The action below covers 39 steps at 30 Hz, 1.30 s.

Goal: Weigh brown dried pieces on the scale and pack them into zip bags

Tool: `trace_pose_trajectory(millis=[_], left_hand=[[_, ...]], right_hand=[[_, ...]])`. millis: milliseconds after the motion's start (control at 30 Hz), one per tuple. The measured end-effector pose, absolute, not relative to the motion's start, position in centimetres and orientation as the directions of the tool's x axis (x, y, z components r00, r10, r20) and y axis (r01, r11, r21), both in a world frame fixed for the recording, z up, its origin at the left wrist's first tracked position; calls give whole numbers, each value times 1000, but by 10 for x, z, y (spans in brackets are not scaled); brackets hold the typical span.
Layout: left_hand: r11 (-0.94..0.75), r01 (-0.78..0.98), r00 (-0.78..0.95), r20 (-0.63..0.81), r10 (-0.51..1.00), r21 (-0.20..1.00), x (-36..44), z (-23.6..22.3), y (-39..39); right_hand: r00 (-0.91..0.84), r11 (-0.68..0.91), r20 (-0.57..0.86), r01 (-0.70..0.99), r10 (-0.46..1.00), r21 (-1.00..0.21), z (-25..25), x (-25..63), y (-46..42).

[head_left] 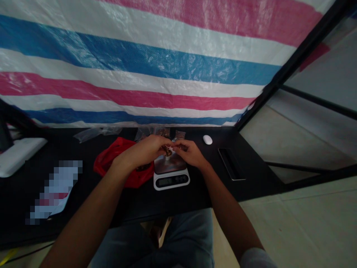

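Above the steel plate of a white digital scale (171, 180), my left hand (153, 148) and my right hand (191, 152) meet with fingertips pinched together. Between them shows a small brown and pinkish-white item (169, 149), too small and partly covered to name. Both hands are closed at it, and whether it touches the plate I cannot tell. Left of the scale, partly behind my left forearm, lies an open red plastic bag (107, 158) with dark contents. Just beyond my hands are small clear bags (180, 135) with brownish bits inside.
Flat clear plastic bags (88, 134) lie along the back of the black table (170, 204). To the right are a white mouse (207, 140) and a phone (231, 164). At the left sit a white device (21, 154) and a blurred-out packet (57, 190). A striped sheet (156, 74) hangs behind.
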State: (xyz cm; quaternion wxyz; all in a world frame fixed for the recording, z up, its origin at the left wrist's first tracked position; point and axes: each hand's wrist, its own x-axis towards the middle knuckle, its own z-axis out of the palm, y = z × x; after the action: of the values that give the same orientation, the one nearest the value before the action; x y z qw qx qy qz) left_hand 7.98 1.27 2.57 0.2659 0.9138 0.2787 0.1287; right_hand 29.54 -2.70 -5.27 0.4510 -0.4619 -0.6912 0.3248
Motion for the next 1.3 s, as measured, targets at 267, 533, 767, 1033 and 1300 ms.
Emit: trace_pose_trajectory(millis=[267, 533, 767, 1033, 1300], left_hand=[[-713, 375, 823, 141, 551, 593, 77, 20, 11], [-739, 366, 802, 211, 558, 566, 75, 14, 12], [-719, 447, 764, 192, 616, 532, 66, 12, 10], [-588, 706, 677, -132, 724, 395, 51, 7, -8], [-645, 659, 722, -88, 686, 387, 52, 0, -9]], right_hand=[[-193, 395, 347, 375, 918, -839, -49, 294, -31], [-199, 426, 377, 383, 905, -820, -51, 295, -30], [-201, 436, 387, 392, 900, -810, -50, 295, -30], [-192, 411, 363, 400, 912, -819, -50, 293, -30], [-173, 360, 316, 381, 933, -852, -49, 292, -31]])
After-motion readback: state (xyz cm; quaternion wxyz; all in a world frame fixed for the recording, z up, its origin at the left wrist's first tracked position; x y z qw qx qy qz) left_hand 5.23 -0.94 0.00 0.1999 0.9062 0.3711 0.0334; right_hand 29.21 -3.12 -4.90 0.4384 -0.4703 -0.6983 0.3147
